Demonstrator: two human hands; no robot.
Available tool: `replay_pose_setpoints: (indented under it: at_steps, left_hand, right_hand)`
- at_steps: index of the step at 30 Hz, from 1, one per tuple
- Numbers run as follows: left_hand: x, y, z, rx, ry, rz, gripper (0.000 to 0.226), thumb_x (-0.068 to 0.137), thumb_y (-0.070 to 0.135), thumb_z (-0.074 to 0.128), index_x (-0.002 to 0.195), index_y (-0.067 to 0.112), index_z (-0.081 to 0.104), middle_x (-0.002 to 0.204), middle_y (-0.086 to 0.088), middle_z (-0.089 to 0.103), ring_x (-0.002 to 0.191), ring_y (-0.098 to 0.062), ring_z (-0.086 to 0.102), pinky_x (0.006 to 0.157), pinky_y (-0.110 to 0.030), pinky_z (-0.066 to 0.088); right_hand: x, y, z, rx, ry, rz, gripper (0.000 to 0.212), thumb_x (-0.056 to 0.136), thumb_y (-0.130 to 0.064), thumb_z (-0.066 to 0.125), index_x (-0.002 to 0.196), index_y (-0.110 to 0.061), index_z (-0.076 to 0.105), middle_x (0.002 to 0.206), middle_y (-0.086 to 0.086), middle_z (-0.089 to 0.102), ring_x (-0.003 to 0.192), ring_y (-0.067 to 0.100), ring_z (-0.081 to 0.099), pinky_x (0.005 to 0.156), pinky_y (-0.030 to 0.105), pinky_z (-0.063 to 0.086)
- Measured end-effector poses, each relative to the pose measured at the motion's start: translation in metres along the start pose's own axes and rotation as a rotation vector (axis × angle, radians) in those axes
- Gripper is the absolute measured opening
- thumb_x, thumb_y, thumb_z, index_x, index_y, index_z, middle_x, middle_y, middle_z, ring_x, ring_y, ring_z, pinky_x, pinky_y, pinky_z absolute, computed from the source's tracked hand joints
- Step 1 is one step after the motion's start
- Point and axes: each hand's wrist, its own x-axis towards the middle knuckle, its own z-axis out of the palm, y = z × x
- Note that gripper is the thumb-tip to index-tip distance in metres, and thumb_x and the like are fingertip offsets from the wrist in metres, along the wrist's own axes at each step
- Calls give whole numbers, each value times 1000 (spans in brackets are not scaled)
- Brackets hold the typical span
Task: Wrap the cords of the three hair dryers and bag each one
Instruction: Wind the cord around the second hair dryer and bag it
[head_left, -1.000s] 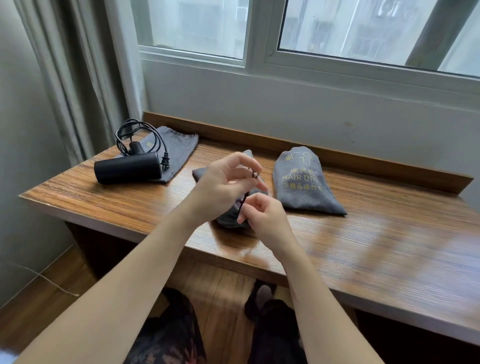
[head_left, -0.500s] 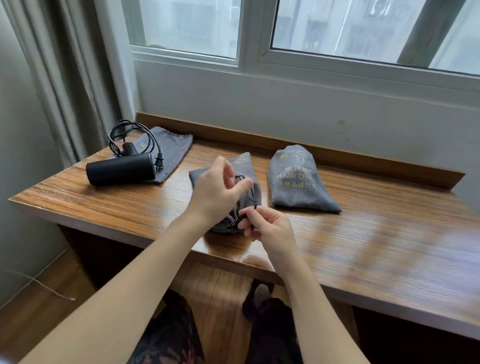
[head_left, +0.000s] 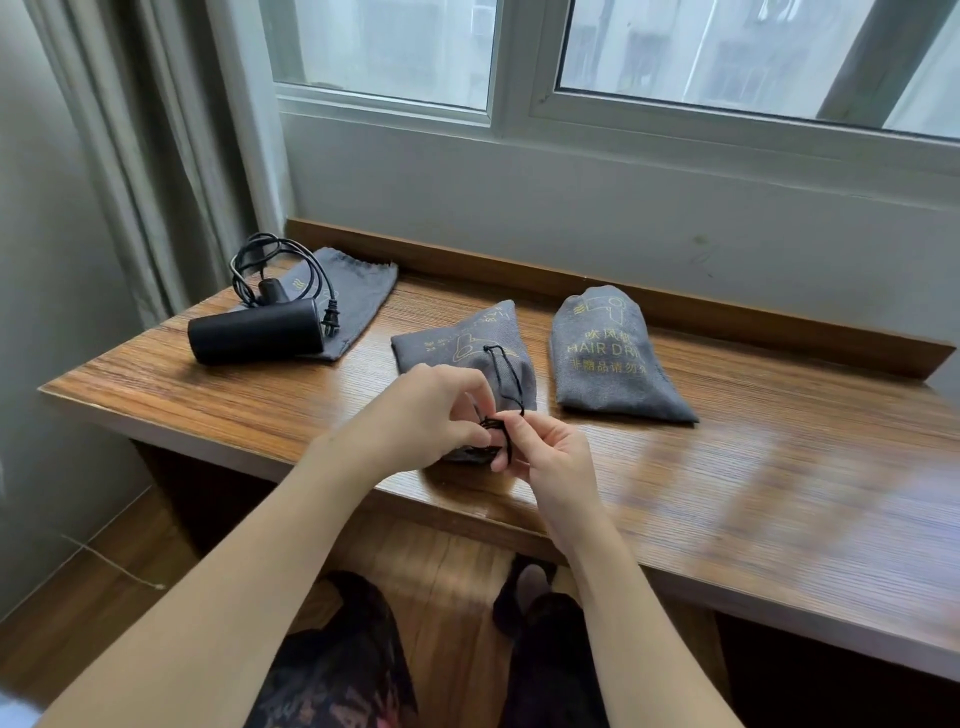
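The middle bag (head_left: 475, 345) lies near the front edge of the desk (head_left: 727, 493), bulging with what I take to be a dryer inside, and both hands work at its mouth. The left hand (head_left: 423, 415) has its fingers curled and pinching the gathered cloth and cord there; the right hand (head_left: 550, 457) pinches the thin black drawstring (head_left: 506, 371), which loops up over the bag and back down to the fingers. That string looks limp and slippery, so I'd hold it close to the mouth and pull against the pinched cloth. The bag itself is soft woven fabric and will slump; the weight inside is likely hard and moderately heavy, best lifted from underneath, not by the string.

The bag's mouth is hidden behind the fingers, so I can't tell whether a knot is tied or how far it is drawn closed.

Just right of it lies a filled bag (head_left: 613, 358), its opening out of sight. Far left, a bare black hair dryer (head_left: 254, 330) rests on a flat empty bag (head_left: 353, 288), its cable (head_left: 275, 262) bundled behind it; whether that bundle is secured I cannot make out.
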Motion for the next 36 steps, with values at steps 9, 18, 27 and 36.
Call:
replay_pose_setpoints:
  at_steps: [9,18,27,36]
  left_hand:
    - [-7,-8,-8,-321,-52,-24,15,89,0,61,89,15,61,72,2,63,62,-4,56,60,-30,52]
    - [-5,-6,-5,-129,-6,4,18,87,5,59,83,22,62,55,11,51,51,-3,44,55,-22,37]
    - [-13,-4,15,168,21,-87,13,78,30,71,69,26,63,69,12,66,64,-1,62,66,-28,51]
    - [-16,3,26,145,287,-1,10,78,29,71,69,30,66,72,12,63,70,-5,60,67,-25,47]
  right_hand:
    - [-2,-2,-3,18,-13,33,19,99,-10,55,87,-6,70,68,10,71,49,10,52,57,20,46]
    - [-4,0,-3,39,4,44,18,99,-11,55,90,-5,68,77,11,74,55,12,56,60,23,48]
    - [-6,5,-4,49,46,94,17,97,-16,59,91,-8,71,84,16,74,65,17,67,60,31,37]
    - [-8,-1,-3,36,54,109,16,97,-16,60,92,-6,72,80,12,73,69,17,67,59,26,40]
